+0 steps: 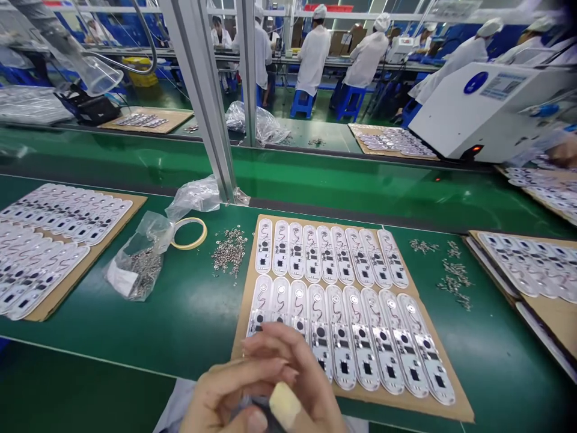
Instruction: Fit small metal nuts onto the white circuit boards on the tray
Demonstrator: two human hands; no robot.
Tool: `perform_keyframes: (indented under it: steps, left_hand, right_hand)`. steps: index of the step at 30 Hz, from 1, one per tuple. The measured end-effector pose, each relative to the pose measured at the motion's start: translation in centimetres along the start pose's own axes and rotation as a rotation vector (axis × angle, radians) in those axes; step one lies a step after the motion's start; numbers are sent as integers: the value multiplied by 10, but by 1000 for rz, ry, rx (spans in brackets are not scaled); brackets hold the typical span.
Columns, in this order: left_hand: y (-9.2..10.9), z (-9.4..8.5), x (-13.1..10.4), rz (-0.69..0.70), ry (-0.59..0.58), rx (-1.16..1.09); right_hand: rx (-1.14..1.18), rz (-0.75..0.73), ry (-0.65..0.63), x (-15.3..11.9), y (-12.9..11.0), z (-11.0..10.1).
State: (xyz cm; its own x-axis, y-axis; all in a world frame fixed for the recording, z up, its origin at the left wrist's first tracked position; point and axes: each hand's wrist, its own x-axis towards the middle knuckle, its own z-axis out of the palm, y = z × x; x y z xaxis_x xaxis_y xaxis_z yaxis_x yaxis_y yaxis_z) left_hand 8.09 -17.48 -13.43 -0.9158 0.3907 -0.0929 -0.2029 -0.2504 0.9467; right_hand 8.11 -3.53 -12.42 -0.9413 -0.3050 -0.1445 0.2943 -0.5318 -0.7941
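Note:
My left hand (229, 391) and my right hand (311, 385) are close together at the bottom centre, just before the near edge of a cardboard sheet (406, 412). Both have loosely curved fingers, and the left fingertips overlap or touch the inside of the right hand. A pale yellow cover wraps the right thumb. I see nothing held in either hand, though the space between the palms is partly hidden. On the cardboard lie two rows of long white oval casings (347, 337) with circuit boards and thin wires. My right hand hides the lower ends of a few.
Small metal parts (229, 251) lie piled left of the cardboard, beside a tape roll (190, 233) and a plastic bag (144, 258) of parts. Screws (454, 273) lie scattered to the right. More casing boards flank both sides. A metal post (198, 90) rises behind; a white machine (491, 114) stands back right.

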Motion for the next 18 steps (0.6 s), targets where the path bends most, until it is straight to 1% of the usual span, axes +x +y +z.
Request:
perform_keyframes:
  steps: [2, 3, 5, 8, 11, 13, 15, 16, 18]
  left_hand:
    - [5, 3, 12, 63, -65, -94]
    - [6, 6, 16, 64, -89, -139]
    - [6, 10, 21, 13, -116, -236]
    - [2, 17, 22, -79, -146, -367]
    - [-3, 19, 19, -148, -153, -398]
    - [-7, 15, 14, -206, -111, -397]
    - [-9, 4, 8, -312, -55, -348]
    - [-8, -3, 4, -382, -16, -279]
    - [-4, -23, -6, -538, 61, -24]
  right_hand:
    - [52, 61, -81, 7, -1, -6]
    - [69, 95, -130, 9, 0, -10]
    - [104, 161, -201, 13, 6, -15]
    - [153, 213, -239, 13, 24, -19]
    - [147, 177, -224, 9, 38, -22]
    - [72, 132, -187, 7, 39, -23]
    - [-54, 80, -115, 6, 36, -24]
    - [-120, 50, -75, 6, 33, -25]
    - [-205, -12, -5, 7, 28, -27]
